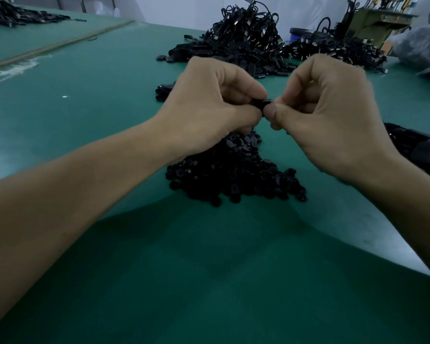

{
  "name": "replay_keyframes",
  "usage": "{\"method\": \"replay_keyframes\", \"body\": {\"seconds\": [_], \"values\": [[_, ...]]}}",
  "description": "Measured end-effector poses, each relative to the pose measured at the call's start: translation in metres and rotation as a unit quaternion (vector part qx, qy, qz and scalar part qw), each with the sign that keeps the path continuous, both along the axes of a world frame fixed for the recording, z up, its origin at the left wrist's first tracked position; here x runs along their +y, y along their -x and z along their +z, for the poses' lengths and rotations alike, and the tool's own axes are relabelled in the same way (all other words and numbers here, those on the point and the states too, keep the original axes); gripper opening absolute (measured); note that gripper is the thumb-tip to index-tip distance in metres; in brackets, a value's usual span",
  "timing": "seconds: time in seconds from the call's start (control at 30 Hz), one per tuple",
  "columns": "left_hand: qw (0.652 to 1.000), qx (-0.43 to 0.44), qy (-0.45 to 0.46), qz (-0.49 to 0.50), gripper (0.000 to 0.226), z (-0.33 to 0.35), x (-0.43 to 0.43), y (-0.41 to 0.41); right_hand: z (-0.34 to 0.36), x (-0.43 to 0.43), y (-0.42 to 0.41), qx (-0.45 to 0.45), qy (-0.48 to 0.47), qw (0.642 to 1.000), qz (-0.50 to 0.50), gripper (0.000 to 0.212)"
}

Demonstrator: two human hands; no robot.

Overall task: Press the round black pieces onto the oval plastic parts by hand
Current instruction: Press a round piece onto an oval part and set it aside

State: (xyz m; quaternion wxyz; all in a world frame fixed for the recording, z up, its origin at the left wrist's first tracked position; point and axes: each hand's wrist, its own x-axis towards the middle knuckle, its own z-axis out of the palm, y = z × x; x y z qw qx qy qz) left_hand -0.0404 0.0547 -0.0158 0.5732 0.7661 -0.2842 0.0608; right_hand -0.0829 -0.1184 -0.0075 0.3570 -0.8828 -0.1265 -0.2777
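Left grip point(209, 103) raised above the green counter point(85, 108), fingers curled, pinching a small black piece point(260, 103) between thumb and forefinger. Right grip point(333, 112) level with it, fingers likewise curled, thumb and fingertips closed on the other end of the same piece. Too little of the piece showing to tell whether round or oval. Directly below the two, on the counter, a heap of small round black pieces point(233, 175), its far edge hidden under the left wrist. Beyond the knuckles, a spread of flat oval black parts point(184, 54), and behind that a tall tangle of black cables point(246, 33). To its right, a second, lower cable heap point(333, 49). Near the right wrist, at the frame's edge, another dark pile point(417, 147), too blurred to make out. In the far left corner, more black items point(15, 14) on a neighbouring surface.
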Motion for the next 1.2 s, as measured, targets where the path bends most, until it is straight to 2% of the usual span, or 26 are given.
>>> {"method": "replay_keyframes", "body": {"seconds": [0.2, 0.4, 0.6, 0.8, 1.2], "values": [[0.990, -0.113, -0.066, 0.044, 0.013, -0.005, 0.001, -0.001, -0.003, 0.002, 0.000, 0.017, -0.025, 0.999, 0.020, 0.032], [0.983, -0.146, -0.092, 0.060, 0.011, -0.009, 0.003, -0.007, 0.001, 0.001, 0.001, 0.074, -0.066, 0.991, 0.091, 0.026], [0.995, -0.083, -0.049, 0.016, 0.013, -0.008, 0.001, -0.008, -0.003, -0.007, -0.004, 0.042, -0.021, 0.998, 0.034, 0.017], [1.000, 0.010, -0.003, -0.021, 0.020, -0.006, 0.004, -0.008, -0.005, -0.011, -0.006, 0.094, -0.073, 0.990, 0.081, 0.011], [0.999, 0.034, 0.020, -0.021, 0.016, -0.004, 0.004, -0.006, -0.006, -0.013, -0.007, 0.109, -0.099, 0.987, 0.071, 0.006]]}}
